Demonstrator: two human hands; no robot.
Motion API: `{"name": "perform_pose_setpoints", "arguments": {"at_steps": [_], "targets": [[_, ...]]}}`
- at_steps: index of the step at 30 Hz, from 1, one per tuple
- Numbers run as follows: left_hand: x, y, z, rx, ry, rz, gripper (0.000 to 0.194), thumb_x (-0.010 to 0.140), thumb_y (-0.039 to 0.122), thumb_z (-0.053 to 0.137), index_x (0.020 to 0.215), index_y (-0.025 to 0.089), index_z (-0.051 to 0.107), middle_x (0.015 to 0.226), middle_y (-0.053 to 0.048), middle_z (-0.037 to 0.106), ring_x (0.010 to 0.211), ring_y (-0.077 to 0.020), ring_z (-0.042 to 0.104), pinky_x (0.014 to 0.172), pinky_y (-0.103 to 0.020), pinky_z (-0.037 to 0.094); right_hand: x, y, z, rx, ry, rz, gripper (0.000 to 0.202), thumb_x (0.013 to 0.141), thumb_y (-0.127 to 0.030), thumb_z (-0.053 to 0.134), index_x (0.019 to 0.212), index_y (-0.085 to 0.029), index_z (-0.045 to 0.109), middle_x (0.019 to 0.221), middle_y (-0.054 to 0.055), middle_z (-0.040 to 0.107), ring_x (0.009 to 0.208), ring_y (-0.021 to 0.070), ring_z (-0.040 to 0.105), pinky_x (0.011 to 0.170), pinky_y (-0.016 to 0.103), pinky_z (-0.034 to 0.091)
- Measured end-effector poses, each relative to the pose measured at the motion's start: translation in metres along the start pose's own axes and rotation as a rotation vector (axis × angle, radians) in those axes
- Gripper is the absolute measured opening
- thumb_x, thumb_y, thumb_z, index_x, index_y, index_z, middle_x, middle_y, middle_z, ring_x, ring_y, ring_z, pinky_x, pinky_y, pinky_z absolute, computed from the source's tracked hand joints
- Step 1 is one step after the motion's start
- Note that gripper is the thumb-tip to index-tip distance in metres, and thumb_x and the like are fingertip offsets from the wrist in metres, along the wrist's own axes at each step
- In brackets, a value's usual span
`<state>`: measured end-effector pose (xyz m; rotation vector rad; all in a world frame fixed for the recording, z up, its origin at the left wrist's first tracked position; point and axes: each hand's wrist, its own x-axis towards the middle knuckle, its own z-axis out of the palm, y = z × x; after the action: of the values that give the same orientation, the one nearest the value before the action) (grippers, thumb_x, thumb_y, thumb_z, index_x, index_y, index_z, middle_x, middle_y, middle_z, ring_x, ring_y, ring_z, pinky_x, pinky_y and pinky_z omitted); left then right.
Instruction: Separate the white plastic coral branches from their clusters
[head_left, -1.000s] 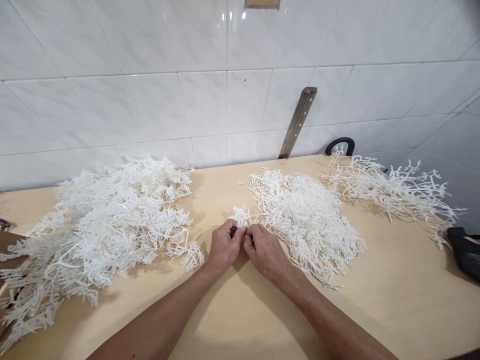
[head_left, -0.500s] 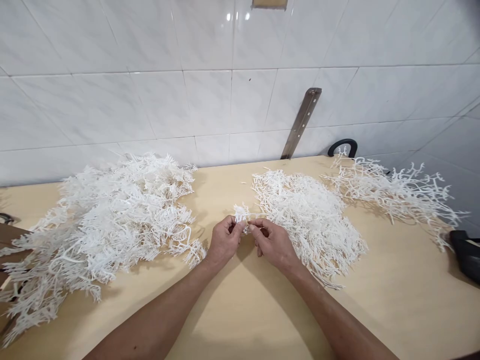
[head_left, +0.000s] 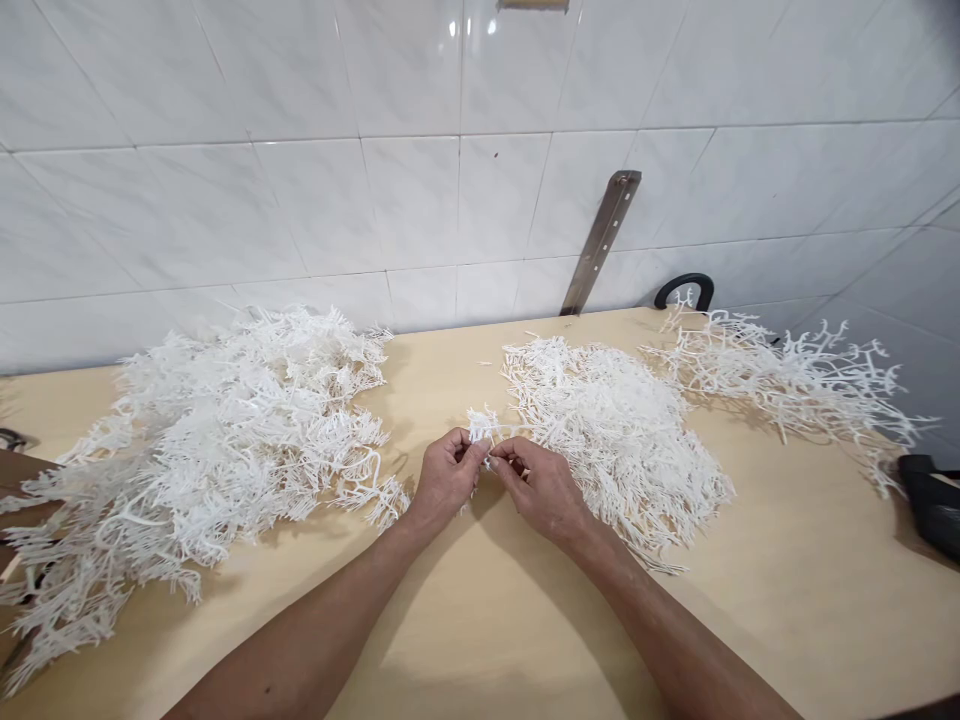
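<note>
Between my two hands is a small white branched piece (head_left: 482, 424), its tips sticking up above the fingers. My left hand (head_left: 448, 472) is closed on it, thumb against fingers. My right hand (head_left: 541, 487) pinches at the piece's right side, close to the left fingertips; the exact spot of its grip is partly hidden. A large heap of white branched pieces (head_left: 255, 430) lies to the left. Just right of my right hand spreads a pile of thin white pieces (head_left: 622, 430).
Open-branched white frames (head_left: 787, 375) lie at the right back of the wooden table (head_left: 480, 640). A metal strip (head_left: 602, 243) leans on the tiled wall. A black curved object (head_left: 684, 290) stands behind the table's back edge, and another black object (head_left: 930, 505) is at the right edge.
The fingers of my right hand have shifted slightly left, closer to the left fingertips. My left hand keeps its hold, and the piles look the same.
</note>
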<state>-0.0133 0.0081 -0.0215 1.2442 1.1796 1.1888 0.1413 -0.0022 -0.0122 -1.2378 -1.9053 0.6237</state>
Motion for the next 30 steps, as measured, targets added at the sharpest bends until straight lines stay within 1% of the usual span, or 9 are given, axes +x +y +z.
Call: {"name": "perform_pose_setpoints", "arguments": {"at_steps": [5, 9, 11, 14, 18, 20, 24, 27, 30], "targets": [[0.000, -0.001, 0.001, 0.047, 0.006, 0.006, 0.034, 0.083, 0.048, 0.064, 0.070, 0.019, 0.053, 0.051, 0.006, 0.046, 0.046, -0.0087, 0.040, 0.047, -0.021, 0.033, -0.002, 0.003, 0.002, -0.183, 0.005, -0.094, 0.015, 0.092, -0.019, 0.050, 0.084, -0.021, 0.062, 0.077, 0.003, 0.065, 0.068, 0.0164, 0.058, 0.065, 0.028, 0.042], [-0.004, -0.003, 0.005, 0.196, 0.087, 0.088, 0.032, 0.083, 0.042, 0.062, 0.065, 0.020, 0.046, 0.056, 0.006, 0.043, 0.054, -0.0099, 0.038, 0.052, -0.022, 0.032, -0.004, 0.000, 0.010, -0.295, 0.021, -0.098, 0.017, 0.089, -0.016, 0.047, 0.076, -0.021, 0.056, 0.073, 0.003, 0.062, 0.062, 0.0156, 0.054, 0.059, 0.027, 0.038], [-0.007, -0.002, 0.007, 0.232, 0.125, 0.124, 0.033, 0.085, 0.040, 0.059, 0.064, 0.020, 0.043, 0.058, 0.006, 0.040, 0.056, -0.0105, 0.037, 0.053, -0.023, 0.032, -0.003, -0.003, 0.013, -0.253, 0.013, -0.024, 0.018, 0.088, -0.017, 0.048, 0.071, -0.021, 0.054, 0.065, 0.001, 0.060, 0.057, 0.0151, 0.052, 0.056, 0.027, 0.038], [-0.012, 0.003, 0.007, 0.232, 0.161, 0.181, 0.032, 0.088, 0.040, 0.056, 0.067, 0.021, 0.041, 0.060, 0.006, 0.038, 0.057, -0.0109, 0.035, 0.054, -0.023, 0.031, -0.001, -0.004, 0.011, -0.093, -0.019, 0.186, 0.017, 0.085, -0.022, 0.052, 0.068, -0.023, 0.054, 0.054, -0.002, 0.058, 0.048, 0.0149, 0.053, 0.050, 0.026, 0.040], [-0.011, 0.006, 0.004, 0.177, 0.144, 0.201, 0.034, 0.087, 0.044, 0.059, 0.070, 0.021, 0.041, 0.060, 0.006, 0.035, 0.054, -0.0099, 0.032, 0.051, -0.023, 0.028, 0.002, 0.001, 0.004, 0.169, -0.019, 0.432, 0.013, 0.084, -0.026, 0.051, 0.072, -0.023, 0.055, 0.048, -0.004, 0.059, 0.038, 0.0157, 0.056, 0.041, 0.026, 0.044], [-0.007, 0.004, 0.002, 0.112, 0.114, 0.148, 0.036, 0.086, 0.048, 0.060, 0.069, 0.021, 0.042, 0.058, 0.007, 0.036, 0.052, -0.0093, 0.033, 0.050, -0.023, 0.028, 0.002, 0.003, -0.001, 0.196, 0.032, 0.449, 0.012, 0.084, -0.030, 0.052, 0.076, -0.022, 0.057, 0.050, -0.004, 0.061, 0.037, 0.0154, 0.057, 0.040, 0.026, 0.045], [-0.001, -0.001, 0.000, 0.022, 0.085, 0.055, 0.038, 0.086, 0.052, 0.061, 0.070, 0.021, 0.045, 0.052, 0.008, 0.039, 0.046, -0.0079, 0.034, 0.046, -0.022, 0.027, 0.003, 0.012, -0.020, -0.061, 0.238, 0.362, 0.013, 0.081, -0.034, 0.059, 0.078, -0.022, 0.060, 0.057, -0.001, 0.064, 0.046, 0.0167, 0.060, 0.051, 0.029, 0.048], [0.000, -0.004, 0.001, -0.022, 0.066, 0.036, 0.038, 0.085, 0.051, 0.062, 0.070, 0.021, 0.044, 0.049, 0.009, 0.037, 0.042, -0.0068, 0.033, 0.043, -0.021, 0.025, 0.004, 0.023, -0.040, -0.273, 0.392, 0.325, 0.011, 0.079, -0.031, 0.060, 0.080, -0.021, 0.061, 0.062, 0.002, 0.064, 0.055, 0.0191, 0.061, 0.061, 0.033, 0.049], [0.000, -0.005, 0.002, -0.046, 0.059, 0.042, 0.036, 0.085, 0.048, 0.063, 0.069, 0.021, 0.043, 0.049, 0.010, 0.036, 0.040, -0.0060, 0.032, 0.042, -0.020, 0.024, 0.004, 0.027, -0.053, -0.432, 0.490, 0.253, 0.011, 0.080, -0.022, 0.055, 0.086, -0.019, 0.063, 0.082, 0.008, 0.067, 0.061, 0.0187, 0.060, 0.063, 0.035, 0.048]]}}
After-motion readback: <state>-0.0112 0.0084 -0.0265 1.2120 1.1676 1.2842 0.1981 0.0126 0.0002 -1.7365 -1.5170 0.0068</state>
